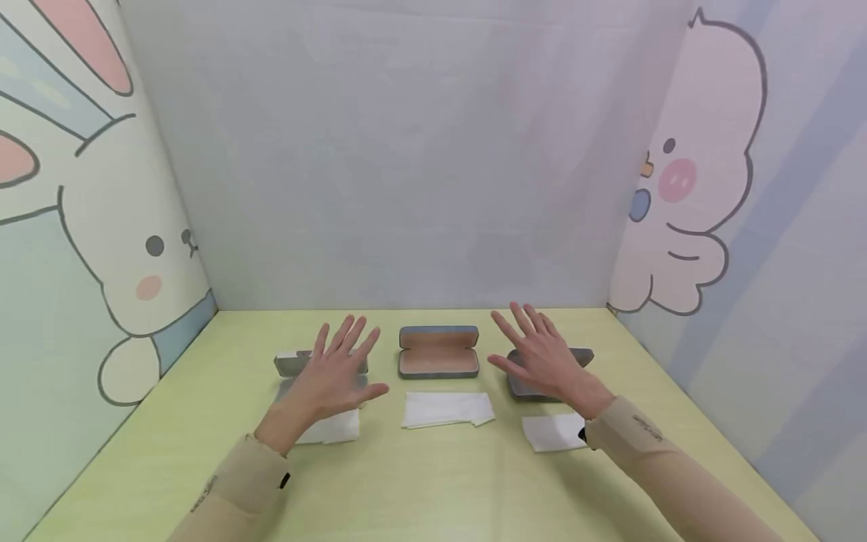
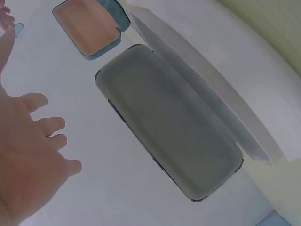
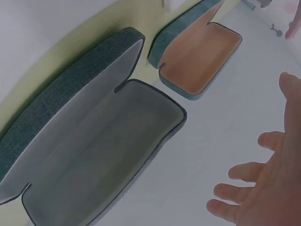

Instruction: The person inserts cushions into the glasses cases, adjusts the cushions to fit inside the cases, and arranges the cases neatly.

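Three eyeglass cases stand with their lids raised. My left hand (image 1: 330, 382), fingers spread, hovers over the white case (image 1: 291, 366) and hides much of it; its grey inside (image 2: 169, 127) shows in the left wrist view. Over the dark teal case (image 1: 523, 387) is my right hand (image 1: 547, 363), also spread and holding nothing. That case's grey lining (image 3: 113, 141) is bare in the right wrist view. Between the hands sits the blue case (image 1: 439, 363), lined in pinkish tan. Fingers of the left hand (image 2: 33, 150) and right hand (image 3: 268, 179) appear apart from the cases.
A folded white cloth lies before each case: the left cloth (image 1: 339, 427) partly under my wrist, the middle cloth (image 1: 447, 409), the right cloth (image 1: 552, 433) beside my right cuff. The yellow-green table (image 1: 433, 482) ends at a pale back wall (image 1: 420, 165); cartoon-printed panels flank it.
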A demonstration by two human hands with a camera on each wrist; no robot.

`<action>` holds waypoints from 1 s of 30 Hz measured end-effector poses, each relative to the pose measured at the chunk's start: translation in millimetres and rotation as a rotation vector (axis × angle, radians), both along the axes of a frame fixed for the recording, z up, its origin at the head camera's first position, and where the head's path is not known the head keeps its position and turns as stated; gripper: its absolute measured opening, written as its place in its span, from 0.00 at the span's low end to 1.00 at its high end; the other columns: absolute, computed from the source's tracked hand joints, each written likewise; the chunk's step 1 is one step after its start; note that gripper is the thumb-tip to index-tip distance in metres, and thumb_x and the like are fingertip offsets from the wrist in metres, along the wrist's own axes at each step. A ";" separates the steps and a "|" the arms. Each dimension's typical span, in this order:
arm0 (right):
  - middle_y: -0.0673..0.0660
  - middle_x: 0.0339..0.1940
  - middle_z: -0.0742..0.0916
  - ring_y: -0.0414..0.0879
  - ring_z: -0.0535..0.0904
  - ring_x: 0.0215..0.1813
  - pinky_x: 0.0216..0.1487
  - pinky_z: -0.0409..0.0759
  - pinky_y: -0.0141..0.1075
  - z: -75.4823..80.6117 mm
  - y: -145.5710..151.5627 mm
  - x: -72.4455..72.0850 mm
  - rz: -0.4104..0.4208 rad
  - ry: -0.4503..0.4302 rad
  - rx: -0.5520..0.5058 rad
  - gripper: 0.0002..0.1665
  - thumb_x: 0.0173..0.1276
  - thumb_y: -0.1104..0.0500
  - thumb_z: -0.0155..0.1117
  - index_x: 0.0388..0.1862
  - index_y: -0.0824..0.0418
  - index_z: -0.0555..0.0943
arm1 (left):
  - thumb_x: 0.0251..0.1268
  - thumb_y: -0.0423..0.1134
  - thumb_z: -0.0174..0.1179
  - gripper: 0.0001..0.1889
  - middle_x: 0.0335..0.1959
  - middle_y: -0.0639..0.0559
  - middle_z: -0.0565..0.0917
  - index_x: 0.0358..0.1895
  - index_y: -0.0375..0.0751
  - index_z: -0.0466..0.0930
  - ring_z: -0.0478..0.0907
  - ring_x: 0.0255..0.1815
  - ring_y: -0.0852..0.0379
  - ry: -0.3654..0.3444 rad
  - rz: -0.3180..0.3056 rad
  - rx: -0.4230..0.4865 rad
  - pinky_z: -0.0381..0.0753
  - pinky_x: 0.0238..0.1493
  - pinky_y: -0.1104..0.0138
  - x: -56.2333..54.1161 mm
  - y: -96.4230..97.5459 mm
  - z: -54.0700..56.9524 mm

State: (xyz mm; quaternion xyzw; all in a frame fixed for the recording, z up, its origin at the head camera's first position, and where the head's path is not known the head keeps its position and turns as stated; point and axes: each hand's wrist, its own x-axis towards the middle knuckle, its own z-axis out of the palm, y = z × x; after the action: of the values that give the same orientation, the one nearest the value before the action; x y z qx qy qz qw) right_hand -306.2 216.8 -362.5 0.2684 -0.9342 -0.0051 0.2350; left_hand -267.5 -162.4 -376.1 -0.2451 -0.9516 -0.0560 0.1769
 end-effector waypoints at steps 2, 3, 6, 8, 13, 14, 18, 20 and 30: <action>0.67 0.76 0.63 0.64 0.55 0.77 0.73 0.61 0.60 1.1 -5.1 0.0 0.023 -0.026 -0.026 0.46 0.67 0.33 0.54 0.77 0.48 0.55 | 0.60 0.67 0.55 0.46 0.79 0.42 0.50 0.76 0.46 0.52 0.43 0.80 0.40 -0.011 -0.012 0.039 0.41 0.78 0.41 1.1 -5.9 1.9; 0.66 0.76 0.62 0.64 0.56 0.77 0.74 0.61 0.60 1.5 -8.0 -0.1 0.034 -0.041 -0.038 0.45 0.67 0.33 0.54 0.78 0.48 0.55 | 0.60 0.65 0.56 0.46 0.79 0.42 0.51 0.76 0.45 0.53 0.43 0.80 0.40 -0.015 -0.019 0.059 0.43 0.78 0.43 1.7 -9.1 2.5; 0.65 0.77 0.61 0.63 0.56 0.77 0.74 0.61 0.58 1.6 -17.1 -0.2 0.074 -0.106 -0.090 0.44 0.69 0.35 0.53 0.78 0.49 0.54 | 0.61 0.60 0.59 0.43 0.76 0.40 0.59 0.75 0.45 0.56 0.50 0.78 0.38 -0.006 -0.047 0.141 0.52 0.75 0.43 3.7 -19.9 3.5; 0.64 0.77 0.61 0.62 0.57 0.77 0.73 0.62 0.59 0.9 -24.0 -0.4 0.109 -0.164 -0.139 0.43 0.70 0.37 0.53 0.78 0.49 0.54 | 0.60 0.58 0.62 0.41 0.71 0.40 0.65 0.74 0.46 0.59 0.57 0.74 0.39 0.010 -0.062 0.208 0.58 0.71 0.41 5.6 -27.7 3.1; 0.58 0.78 0.62 0.58 0.61 0.75 0.66 0.70 0.59 -4.2 -42.7 -1.8 0.197 -0.328 -0.294 0.41 0.72 0.38 0.52 0.78 0.46 0.53 | 0.57 0.51 0.67 0.37 0.61 0.41 0.73 0.70 0.48 0.66 0.67 0.62 0.41 0.059 -0.064 0.359 0.69 0.58 0.40 10.9 -49.0 0.1; 0.57 0.77 0.63 0.56 0.62 0.74 0.65 0.71 0.58 -5.9 -46.5 -2.3 0.216 -0.360 -0.326 0.40 0.72 0.38 0.51 0.78 0.45 0.52 | 0.56 0.50 0.68 0.37 0.59 0.42 0.74 0.70 0.48 0.67 0.67 0.59 0.42 0.062 -0.060 0.381 0.71 0.55 0.42 11.6 -53.3 -1.1; 0.55 0.75 0.68 0.53 0.67 0.71 0.64 0.72 0.54 -12.9 -64.9 -3.3 0.313 -0.468 -0.451 0.37 0.74 0.42 0.51 0.78 0.47 0.54 | 0.57 0.44 0.68 0.33 0.47 0.45 0.77 0.67 0.46 0.69 0.70 0.46 0.51 0.030 -0.049 0.470 0.75 0.44 0.58 16.4 -71.2 -5.1; 0.56 0.71 0.73 0.52 0.72 0.66 0.62 0.75 0.51 -15.8 -76.0 -2.3 0.358 -0.519 -0.520 0.36 0.75 0.46 0.51 0.77 0.50 0.55 | 0.59 0.41 0.67 0.29 0.39 0.49 0.77 0.64 0.44 0.70 0.71 0.39 0.57 -0.023 -0.052 0.525 0.74 0.36 0.67 19.7 -80.8 -6.3; 0.71 0.55 0.80 0.60 0.81 0.53 0.50 0.85 0.42 -34.5 -123.8 9.4 0.425 -0.990 -0.946 0.36 0.73 0.56 0.57 0.76 0.56 0.57 | 0.71 0.40 0.55 0.24 0.37 0.35 0.78 0.62 0.46 0.52 0.80 0.31 0.41 -0.763 -0.125 0.825 0.86 0.27 0.57 34.5 -142.2 -6.2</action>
State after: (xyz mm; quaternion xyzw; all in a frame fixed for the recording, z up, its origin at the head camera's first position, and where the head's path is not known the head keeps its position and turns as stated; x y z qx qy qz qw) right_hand -296.8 93.1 -397.1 0.2848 -0.7607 0.5687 -0.1294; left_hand -233.1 -304.6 -382.2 -0.1738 -0.8312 -0.5182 -0.1021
